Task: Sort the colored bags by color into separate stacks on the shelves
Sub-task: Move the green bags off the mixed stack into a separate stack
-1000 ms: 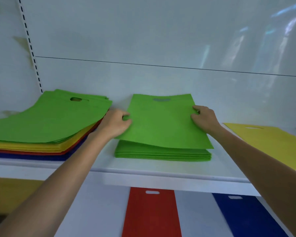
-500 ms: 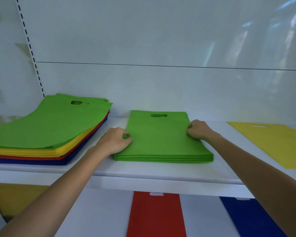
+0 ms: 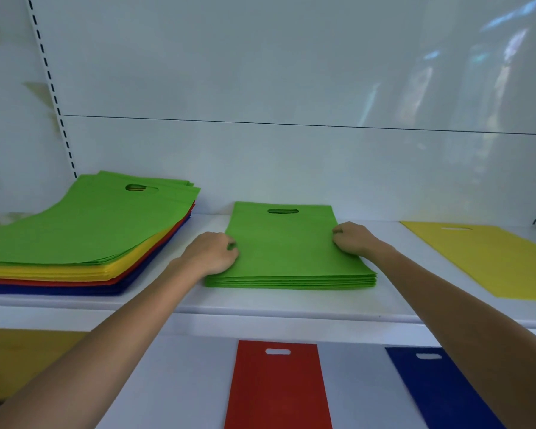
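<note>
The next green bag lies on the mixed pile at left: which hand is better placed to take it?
Left, probably. The left hand grips the left edge of the flat green fabric bag stack, right beside the mixed multicoloured bag pile; the right hand is at the stack's far edge.

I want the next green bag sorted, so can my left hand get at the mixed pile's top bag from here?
Probably yes. The left hand grips the green stack at its left edge; the mixed pile lies beside it on the shelf, its top uncovered, nothing between. It must let go first.
</note>
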### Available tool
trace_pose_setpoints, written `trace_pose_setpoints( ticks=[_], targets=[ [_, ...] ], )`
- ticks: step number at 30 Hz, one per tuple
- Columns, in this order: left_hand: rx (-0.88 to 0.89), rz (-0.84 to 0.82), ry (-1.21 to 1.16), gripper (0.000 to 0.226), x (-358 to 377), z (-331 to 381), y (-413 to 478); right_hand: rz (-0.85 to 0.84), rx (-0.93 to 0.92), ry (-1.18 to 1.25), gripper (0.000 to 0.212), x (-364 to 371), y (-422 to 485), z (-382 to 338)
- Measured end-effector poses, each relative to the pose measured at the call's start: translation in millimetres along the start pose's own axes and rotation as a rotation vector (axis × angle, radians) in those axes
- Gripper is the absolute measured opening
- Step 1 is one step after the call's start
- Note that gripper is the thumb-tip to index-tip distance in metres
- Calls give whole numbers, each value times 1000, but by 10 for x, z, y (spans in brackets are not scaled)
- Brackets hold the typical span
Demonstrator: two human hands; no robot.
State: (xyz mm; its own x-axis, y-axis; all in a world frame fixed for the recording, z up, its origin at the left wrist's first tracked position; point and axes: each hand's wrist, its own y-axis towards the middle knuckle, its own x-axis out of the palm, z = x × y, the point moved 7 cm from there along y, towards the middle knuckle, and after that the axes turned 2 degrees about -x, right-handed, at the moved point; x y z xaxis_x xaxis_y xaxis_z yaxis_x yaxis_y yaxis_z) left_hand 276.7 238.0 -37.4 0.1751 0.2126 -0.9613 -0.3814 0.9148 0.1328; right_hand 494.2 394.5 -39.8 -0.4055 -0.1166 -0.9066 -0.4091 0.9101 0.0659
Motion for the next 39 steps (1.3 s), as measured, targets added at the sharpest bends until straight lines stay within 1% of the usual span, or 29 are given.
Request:
trace_pose_setpoints(
  ticks=[8, 11, 13, 15, 18, 21, 24, 27, 29, 33, 35, 37, 39],
  targets=[
    [-7, 7, 28, 39, 37, -30, 24, 20, -7, 4, 36, 34, -31, 18],
    [-9, 5, -13, 39, 11, -28, 30, 35, -12, 24, 38, 20, -58, 8],
    [-22, 13, -45, 40, -56, -39, 32, 81, -41, 55, 42, -34, -80, -53],
    [-29, 46, -70, 43, -194, -77, 50, 155, -106, 62, 44, -130, -86, -183],
    [-20, 154, -120, 40, -522, -148, 60, 249, -195, 78, 42, -257, -44, -463],
    [38, 253, -153, 36, -847, -191, 6, 266, -267, 129, 40, -253, -23, -869],
    [70, 290, -195, 33, -1089, -336, -52, 267, -345, 142, 39, -144, -50, -1340],
    [35, 315, -222, 30, -1292, -721, -90, 230, -370, 157, 41, 40, -64, -1740],
    [-11, 322, -211, 28, -1395, -1125, -133, 195, -357, 191, 41, 170, -63, -1992],
    [-166, 260, -102, 33, -1407, -2015, -248, 145, -304, 197, 37, 369, -73, -2324],
    [-267, 232, -27, 37, -1379, -2456, -332, 83, -264, 198, 36, 517, -67, -2480],
    [-333, 205, 35, 38, -1348, -2771, -402, -5, -221, 217, 39, 710, -58, -2621],
    [-361, 167, 52, 35, -1311, -2961, -439, -26, -201, 206, 40, 871, -52, -2756]
  ],
)
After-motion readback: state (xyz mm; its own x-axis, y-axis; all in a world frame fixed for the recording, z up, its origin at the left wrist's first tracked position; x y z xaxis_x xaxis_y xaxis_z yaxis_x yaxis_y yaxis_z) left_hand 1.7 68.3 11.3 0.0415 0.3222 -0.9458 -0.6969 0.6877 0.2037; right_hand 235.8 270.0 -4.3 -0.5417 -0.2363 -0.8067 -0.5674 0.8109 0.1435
